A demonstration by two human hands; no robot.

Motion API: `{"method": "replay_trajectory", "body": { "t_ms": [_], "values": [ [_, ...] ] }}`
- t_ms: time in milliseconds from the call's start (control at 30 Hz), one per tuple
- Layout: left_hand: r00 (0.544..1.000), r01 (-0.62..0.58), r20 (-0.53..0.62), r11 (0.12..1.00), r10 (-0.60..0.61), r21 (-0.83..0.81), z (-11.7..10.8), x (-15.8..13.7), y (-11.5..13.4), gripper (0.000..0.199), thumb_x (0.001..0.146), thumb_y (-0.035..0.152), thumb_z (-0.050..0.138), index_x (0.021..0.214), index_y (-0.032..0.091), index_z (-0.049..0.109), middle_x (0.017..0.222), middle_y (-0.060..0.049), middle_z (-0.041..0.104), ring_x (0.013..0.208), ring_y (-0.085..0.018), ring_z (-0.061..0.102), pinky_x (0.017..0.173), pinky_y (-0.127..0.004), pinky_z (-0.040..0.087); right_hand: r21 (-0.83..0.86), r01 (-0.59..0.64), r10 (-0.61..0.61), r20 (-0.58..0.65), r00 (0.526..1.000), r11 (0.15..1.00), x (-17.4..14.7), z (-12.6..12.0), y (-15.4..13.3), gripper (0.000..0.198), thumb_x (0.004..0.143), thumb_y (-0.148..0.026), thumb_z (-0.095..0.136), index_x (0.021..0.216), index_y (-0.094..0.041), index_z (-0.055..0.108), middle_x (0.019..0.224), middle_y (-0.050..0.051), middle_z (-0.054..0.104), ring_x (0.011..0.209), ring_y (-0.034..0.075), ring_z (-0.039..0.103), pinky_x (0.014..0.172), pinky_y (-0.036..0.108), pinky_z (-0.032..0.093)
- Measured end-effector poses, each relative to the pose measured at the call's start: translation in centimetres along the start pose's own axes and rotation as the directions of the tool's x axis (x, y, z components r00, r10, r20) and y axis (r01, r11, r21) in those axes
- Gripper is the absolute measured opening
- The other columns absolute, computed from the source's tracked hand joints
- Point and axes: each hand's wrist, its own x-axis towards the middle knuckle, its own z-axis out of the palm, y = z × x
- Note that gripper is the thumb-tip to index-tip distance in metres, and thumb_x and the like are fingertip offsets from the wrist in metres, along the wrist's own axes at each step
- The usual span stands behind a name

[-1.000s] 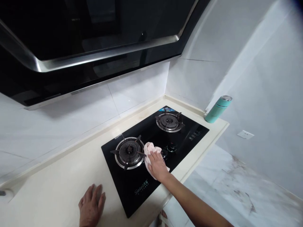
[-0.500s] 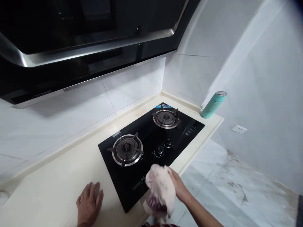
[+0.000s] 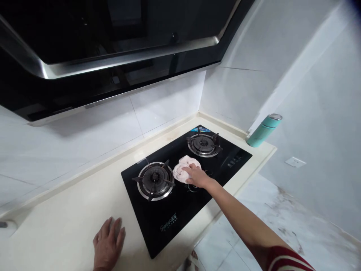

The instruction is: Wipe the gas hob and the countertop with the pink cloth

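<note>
At the cooktop (image 3: pixel 141 220), right grip (image 3: pixel 197 177) clutches a roundly bunched cloth (image 3: pixel 182 169), left grip (image 3: pixel 108 242) spread.

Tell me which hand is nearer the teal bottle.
Right. The right hand is over the stove, left of the bottle; the left hand lies on the counter beyond the stove's opposite end.

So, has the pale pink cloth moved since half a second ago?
Yes: the cloth moved inward from the front edge of the glossy black hob, towards the white back wall.
</note>
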Motion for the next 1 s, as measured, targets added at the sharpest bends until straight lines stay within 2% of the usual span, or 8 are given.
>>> {"method": "replay_trajectory", "body": {
  "t_ms": [100, 167, 267, 433, 533, 633, 833, 1000],
  "values": [
    [1.000, -0.010, -0.009, 1.000, 0.010, -0.005, 0.0, -0.1, -0.1, 0.046, 0.096, 0.046, 0.038, 0.133, 0.027, 0.059, 0.145, -0.011, 0.050, 0.138, -0.029, 0.041, 0.108, -0.051, 0.034, -0.068, -0.033, 0.037, 0.057, 0.998, 0.997, 1.2, 1.6, -1.2, 0.083, 0.066, -0.038, 0.083, 0.141, -0.030, 0.049, 0.140, 0.016, 0.044, 0.122, 0.037, 0.049, 0.104, 0.052, 0.032],
    [1.000, -0.007, -0.016, 1.000, 0.007, -0.002, 0.0, -0.1, -0.1, 0.046, 0.096, 0.046, 0.037, 0.132, 0.027, 0.060, 0.145, -0.012, 0.051, 0.137, -0.029, 0.042, 0.107, -0.050, 0.034, -0.101, -0.050, 0.057, 0.065, 0.996, 0.994, 2.2, 1.8, -1.7, 0.086, 0.063, -0.039, 0.086, 0.139, -0.030, 0.049, 0.140, 0.015, 0.044, 0.122, 0.036, 0.050, 0.105, 0.052, 0.030],
    [1.000, -0.012, -0.009, 1.000, 0.012, -0.001, -0.1, 0.0, -0.1, 0.045, 0.097, 0.045, 0.037, 0.131, 0.027, 0.060, 0.144, -0.011, 0.051, 0.136, -0.028, 0.042, 0.107, -0.049, 0.035, -0.111, -0.117, 0.122, 0.044, 0.992, 0.987, 3.5, 1.0, -0.6, 0.077, 0.072, -0.042, 0.078, 0.142, -0.034, 0.046, 0.144, 0.013, 0.041, 0.123, 0.033, 0.051, 0.103, 0.049, 0.033],
    [1.000, -0.005, -0.003, 1.000, 0.005, 0.005, -0.1, 0.0, -0.1, 0.044, 0.096, 0.045, 0.038, 0.131, 0.027, 0.059, 0.145, -0.011, 0.051, 0.137, -0.028, 0.042, 0.107, -0.050, 0.034, -0.096, -0.255, 0.259, 0.031, 0.965, 0.962, 4.5, -1.2, 4.8, 0.068, 0.082, -0.046, 0.068, 0.145, -0.037, 0.043, 0.146, 0.011, 0.044, 0.124, 0.031, 0.054, 0.098, 0.044, 0.040],
    [1.000, -0.011, 0.001, 1.000, 0.011, 0.010, -0.2, 0.0, 0.0, 0.045, 0.097, 0.045, 0.037, 0.132, 0.027, 0.059, 0.146, -0.011, 0.050, 0.138, -0.028, 0.041, 0.108, -0.050, 0.034, -0.092, -0.279, 0.282, 0.021, 0.959, 0.956, 4.8, -1.5, 6.7, 0.062, 0.084, -0.049, 0.065, 0.142, -0.037, 0.048, 0.141, 0.011, 0.052, 0.121, 0.030, 0.057, 0.096, 0.042, 0.043],
    [1.000, -0.008, 0.008, 1.000, 0.008, 0.009, -0.2, 0.0, 0.0, 0.044, 0.097, 0.045, 0.037, 0.132, 0.027, 0.058, 0.146, -0.011, 0.049, 0.138, -0.028, 0.040, 0.108, -0.049, 0.034, -0.091, -0.316, 0.316, -0.014, 0.949, 0.944, 5.2, -1.2, 7.2, 0.063, 0.085, -0.049, 0.063, 0.144, -0.032, 0.047, 0.138, 0.015, 0.054, 0.118, 0.033, 0.060, 0.094, 0.044, 0.045],
    [1.000, -0.010, -0.006, 1.000, 0.010, 0.010, -0.2, -0.1, 0.0, 0.044, 0.098, 0.045, 0.037, 0.131, 0.027, 0.060, 0.145, -0.012, 0.050, 0.137, -0.028, 0.042, 0.107, -0.049, 0.034, -0.022, -0.321, 0.319, -0.058, 0.946, 0.947, 4.6, -1.3, 9.4, 0.057, 0.087, -0.042, 0.065, 0.141, -0.034, 0.052, 0.136, 0.014, 0.057, 0.114, 0.032, 0.062, 0.091, 0.043, 0.045],
    [1.000, -0.013, -0.005, 1.000, 0.013, 0.002, -0.5, -0.1, 0.2, 0.045, 0.098, 0.046, 0.037, 0.132, 0.026, 0.059, 0.145, -0.013, 0.049, 0.136, -0.030, 0.042, 0.107, -0.050, 0.034, 0.061, -0.316, 0.321, -0.113, 0.940, 0.947, 3.5, -1.5, 12.2, 0.047, 0.088, -0.034, 0.064, 0.135, -0.028, 0.060, 0.133, 0.016, 0.058, 0.111, 0.031, 0.062, 0.089, 0.045, 0.045]
  ]
}}
